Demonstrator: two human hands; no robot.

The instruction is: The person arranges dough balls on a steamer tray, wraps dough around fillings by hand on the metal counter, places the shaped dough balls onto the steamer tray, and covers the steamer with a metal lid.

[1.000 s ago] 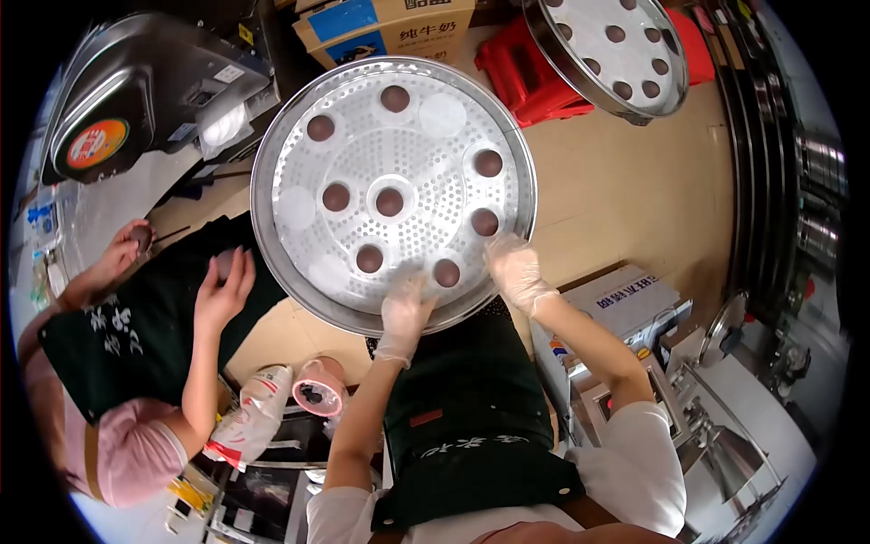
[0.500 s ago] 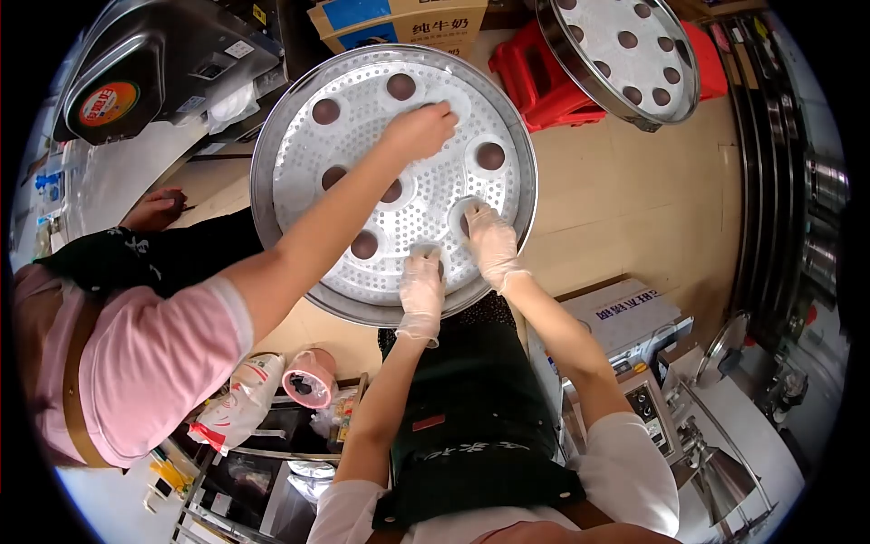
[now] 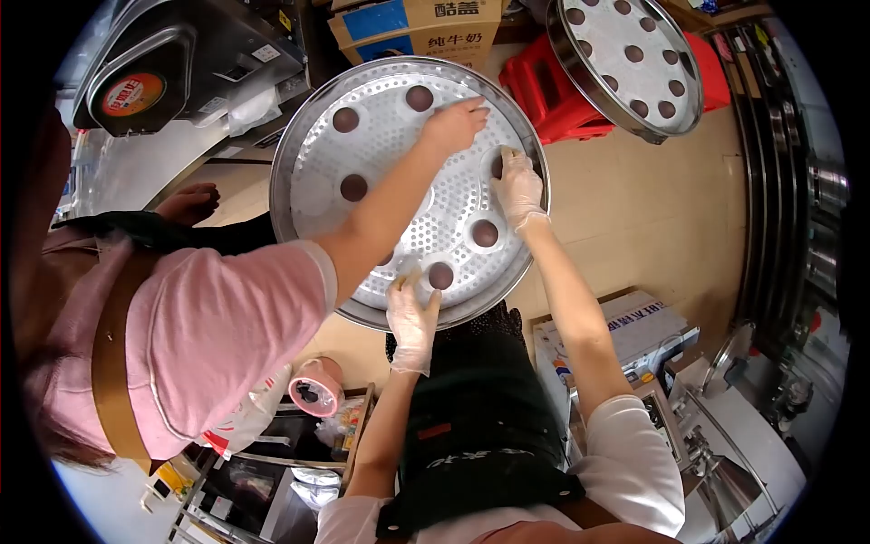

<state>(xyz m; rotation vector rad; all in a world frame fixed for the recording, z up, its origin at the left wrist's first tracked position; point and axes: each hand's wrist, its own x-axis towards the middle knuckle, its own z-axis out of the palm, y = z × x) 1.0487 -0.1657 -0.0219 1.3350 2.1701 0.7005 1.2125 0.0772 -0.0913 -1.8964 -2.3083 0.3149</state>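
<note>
A round perforated metal tray (image 3: 426,238) holds several brown balls on thin white paper discs. My gloved left hand (image 3: 412,317) is at its near edge, fingers apart beside a brown ball (image 3: 441,276) and holding nothing. My gloved right hand (image 3: 519,186) is at the right side of the tray, its fingers closed around a brown ball (image 3: 497,167) that they partly hide. Another ball (image 3: 485,233) lies between my two hands. A co-worker's hand (image 3: 458,125) reaches over the far right part of the tray; what is under its fingers is hidden.
The co-worker's arm (image 3: 385,204) crosses the tray from the left. A second tray of balls (image 3: 648,65) rests on a red stool (image 3: 535,95) at the upper right. Cardboard boxes (image 3: 421,27) stand behind, a pink bin (image 3: 316,387) below left, a white box (image 3: 625,331) at right.
Over the last second the co-worker leaned in and reached across the tray. My right hand moved from the lower right ball to the one farther up. My left hand opened beside its ball.
</note>
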